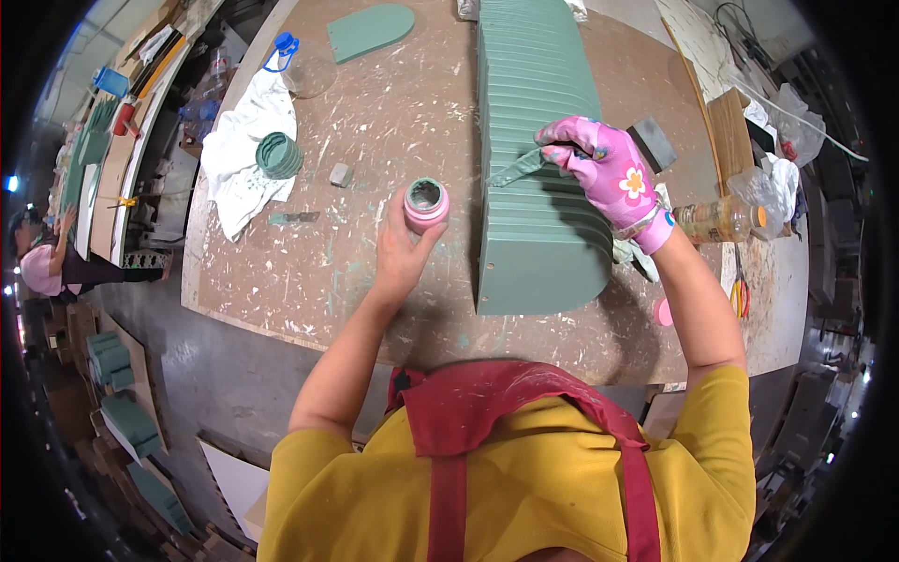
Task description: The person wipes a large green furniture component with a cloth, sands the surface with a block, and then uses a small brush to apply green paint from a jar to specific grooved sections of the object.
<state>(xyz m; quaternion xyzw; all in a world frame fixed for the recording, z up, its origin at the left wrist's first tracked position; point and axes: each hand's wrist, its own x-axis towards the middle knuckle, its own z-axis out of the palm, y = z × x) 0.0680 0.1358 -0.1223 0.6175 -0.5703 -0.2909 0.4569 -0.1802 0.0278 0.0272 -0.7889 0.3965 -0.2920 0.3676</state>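
My bare left hand point(403, 251) is wrapped round a small pink open jar point(427, 219), held upright above the table, with green stuff on its inside wall. My right hand point(599, 173), in a pink flowered glove smeared with green, is closed on a flat strip-like tool point(520, 169) coated in green; its exact kind is hard to make out. The tool is over a long green ribbed piece point(538, 272) with a rounded side, close to its left edge. Whether the tool touches the ribs, I cannot tell.
Left on the table point(356, 318) are a white cloth point(248, 155), a green-smeared tub point(278, 155), a small block point(341, 175) and a clear jug point(307, 70). A green arched board point(371, 33) lies far off. Right are a grey block point(653, 144), bottle point(716, 220) and scissors point(740, 296).
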